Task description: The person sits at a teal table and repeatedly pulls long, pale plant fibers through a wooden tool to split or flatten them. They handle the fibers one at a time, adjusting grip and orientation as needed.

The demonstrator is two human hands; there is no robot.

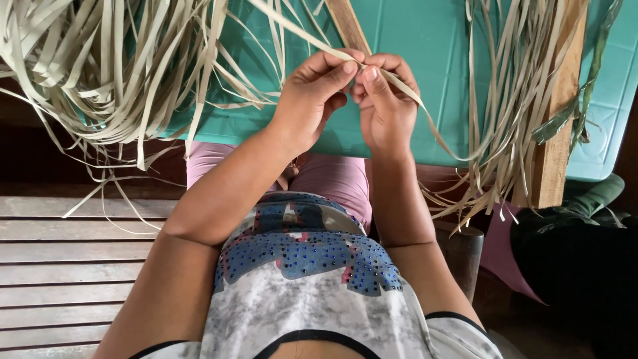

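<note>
Head view, looking down over the teal plastic table (412, 40).

Left hand (312, 100): above the near part of the table, fingers curled narrow, thumb pressed against the index finger, pinching a long pale dried-leaf strip (432, 129). Right hand (385, 100): just beside the left, touching it at the fingertips, fingers likewise curled in tight and pinching the same strip. Both hands are closed on it; the pinch point sits between the two thumbs.

The strip: runs from the far side of the table down into the two hands, then leaves the right hand, curves toward the table's near edge and bends up again into the hanging bundle on the right.

Around the table: a loose heap of pale flat leaf strips (100, 66) lies over its left end and spills past the near edge. A second hanging bundle of the same strips (512, 100) drapes over the right part, beside a brown wooden plank (555, 153) that crosses the table's near edge. A narrower wooden slat (345, 26) lies on the table just beyond the hands. Grey wooden floorboards (66, 266) show below the table's left end.
</note>
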